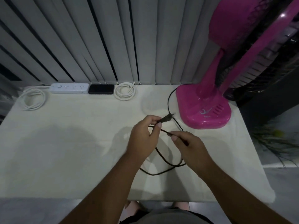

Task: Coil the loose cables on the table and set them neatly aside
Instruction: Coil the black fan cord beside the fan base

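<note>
A thin black cable (163, 171) runs from the pink fan's base across the white table (64, 143) and loops near its front. My left hand (144, 136) pinches the cable just behind its black plug (167, 118), which points up and right. My right hand (187, 146) pinches the same cable a short way along, to the right of my left hand. A coiled white cable (124, 91) lies at the back middle. Another white cable (33, 98) lies in loose loops at the back left.
A pink fan (203, 109) stands on the table's right side, its base close to my hands. A white power strip (70, 88) and a black box (101, 89) sit along the back edge, under grey vertical blinds. A plant shows beyond the right edge.
</note>
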`<action>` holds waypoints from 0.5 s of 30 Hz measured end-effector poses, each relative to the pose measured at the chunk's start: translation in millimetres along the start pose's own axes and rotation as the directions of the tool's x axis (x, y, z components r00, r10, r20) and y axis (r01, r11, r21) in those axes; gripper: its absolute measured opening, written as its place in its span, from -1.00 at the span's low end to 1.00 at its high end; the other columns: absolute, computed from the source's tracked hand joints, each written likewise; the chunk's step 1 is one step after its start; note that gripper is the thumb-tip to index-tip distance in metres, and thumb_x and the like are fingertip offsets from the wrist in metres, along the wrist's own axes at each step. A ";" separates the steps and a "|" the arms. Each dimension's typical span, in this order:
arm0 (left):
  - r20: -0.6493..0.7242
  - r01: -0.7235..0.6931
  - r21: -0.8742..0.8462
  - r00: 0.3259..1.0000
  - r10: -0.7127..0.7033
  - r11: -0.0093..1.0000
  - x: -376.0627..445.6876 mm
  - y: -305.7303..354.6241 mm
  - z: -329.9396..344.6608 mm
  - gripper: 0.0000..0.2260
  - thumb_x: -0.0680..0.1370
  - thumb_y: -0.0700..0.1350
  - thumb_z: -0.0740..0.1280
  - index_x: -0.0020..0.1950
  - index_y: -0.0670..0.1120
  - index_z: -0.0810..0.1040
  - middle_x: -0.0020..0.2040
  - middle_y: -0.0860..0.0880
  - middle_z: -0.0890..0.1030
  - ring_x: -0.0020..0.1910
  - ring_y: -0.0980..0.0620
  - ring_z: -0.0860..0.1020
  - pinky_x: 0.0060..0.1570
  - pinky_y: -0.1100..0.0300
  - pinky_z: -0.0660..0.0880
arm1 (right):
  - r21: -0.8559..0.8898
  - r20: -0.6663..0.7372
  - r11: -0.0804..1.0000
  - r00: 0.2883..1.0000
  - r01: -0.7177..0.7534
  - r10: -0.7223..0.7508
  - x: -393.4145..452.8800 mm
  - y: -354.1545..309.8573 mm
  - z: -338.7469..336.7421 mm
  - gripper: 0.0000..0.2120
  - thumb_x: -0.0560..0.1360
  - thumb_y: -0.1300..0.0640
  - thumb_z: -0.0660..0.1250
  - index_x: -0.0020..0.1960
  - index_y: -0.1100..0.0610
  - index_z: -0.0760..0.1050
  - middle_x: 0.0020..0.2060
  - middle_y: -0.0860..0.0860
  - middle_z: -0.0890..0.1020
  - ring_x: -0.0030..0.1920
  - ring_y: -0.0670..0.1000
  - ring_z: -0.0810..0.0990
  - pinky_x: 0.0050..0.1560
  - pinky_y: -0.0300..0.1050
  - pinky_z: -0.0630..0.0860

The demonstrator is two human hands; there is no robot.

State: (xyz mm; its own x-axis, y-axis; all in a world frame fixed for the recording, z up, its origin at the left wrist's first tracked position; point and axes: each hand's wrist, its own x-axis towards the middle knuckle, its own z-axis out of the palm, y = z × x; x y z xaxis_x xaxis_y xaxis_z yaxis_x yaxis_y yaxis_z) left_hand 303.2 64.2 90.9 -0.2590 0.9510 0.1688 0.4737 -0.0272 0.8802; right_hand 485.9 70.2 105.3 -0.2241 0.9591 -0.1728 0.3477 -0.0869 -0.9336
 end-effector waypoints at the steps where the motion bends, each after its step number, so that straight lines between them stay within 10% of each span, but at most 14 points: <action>1: 0.063 0.034 -0.001 0.997 -0.034 0.999 0.4 0.2 2.3 -0.89 0.60 0.01 0.31 0.07 0.12 0.62 -0.06 0.20 0.69 -0.01 0.22 0.64 -0.11 0.33 0.50 | -0.012 -0.013 0.999 0.999 0.049 -0.049 1.0 -2.1 -3.8 -0.77 0.63 0.14 0.33 0.10 -0.17 0.66 -0.09 -0.19 0.66 -0.06 -0.25 0.60 -0.05 -0.44 0.44; 7: 0.272 0.084 -0.048 0.960 -0.068 0.995 -12.0 1.3 6.3 -0.84 0.63 0.08 0.29 0.08 0.15 0.66 -0.02 0.22 0.72 0.00 0.15 0.67 0.02 0.17 0.56 | -0.029 -0.094 0.988 0.984 0.150 -0.153 14.4 -9.5 -15.9 -0.81 0.62 0.21 0.33 0.04 0.02 0.70 -0.05 -0.11 0.62 0.04 -0.28 0.53 0.01 -0.52 0.37; 15: 0.241 0.382 -0.318 0.918 -0.316 0.868 -10.0 18.8 1.5 -0.94 0.60 0.05 0.32 0.00 0.10 0.56 -0.08 0.03 0.76 -0.44 0.10 0.47 -0.36 0.29 0.45 | 0.412 0.199 0.873 0.961 -0.261 0.194 20.0 -3.6 -18.5 -0.70 0.68 0.17 0.22 0.10 -0.10 0.70 -0.27 -0.09 0.53 -0.37 -0.10 0.30 -0.39 -0.21 0.27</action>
State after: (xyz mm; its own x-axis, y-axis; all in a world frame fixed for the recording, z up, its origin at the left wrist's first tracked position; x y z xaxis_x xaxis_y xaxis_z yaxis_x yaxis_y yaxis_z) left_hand 316.0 54.7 105.0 -0.1848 0.9555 -0.2299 0.0447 0.2418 0.9693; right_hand 497.0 94.7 111.1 -0.3291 0.8511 -0.4091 -0.0133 -0.4374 -0.8992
